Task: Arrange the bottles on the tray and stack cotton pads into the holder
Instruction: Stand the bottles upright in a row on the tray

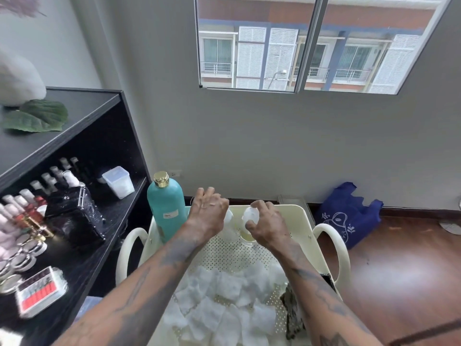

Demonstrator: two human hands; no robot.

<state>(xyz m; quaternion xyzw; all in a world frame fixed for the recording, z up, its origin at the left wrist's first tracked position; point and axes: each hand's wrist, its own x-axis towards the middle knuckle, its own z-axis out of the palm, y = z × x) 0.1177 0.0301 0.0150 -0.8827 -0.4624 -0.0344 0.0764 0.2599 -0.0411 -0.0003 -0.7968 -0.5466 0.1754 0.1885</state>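
A cream perforated tray [294,221] with side handles sits below me. A tall teal bottle [166,207] with a gold cap stands upright in its far left corner. My left hand [209,211] is closed over a small clear bottle [229,217] whose body is mostly hidden. My right hand [265,224] grips the white cap of a second clear bottle [249,237] holding yellowish liquid, right beside the first. Several white square cotton pads [224,303] lie loose across the near half of the tray. No holder is visible.
A black shelf unit [82,136] stands to the left, holding rows of small bottles [27,203], a black box [74,216] and a clear tub [119,182]. A blue bag [346,216] lies on the wooden floor at the right. A dark object [293,313] rests at the tray's near right.
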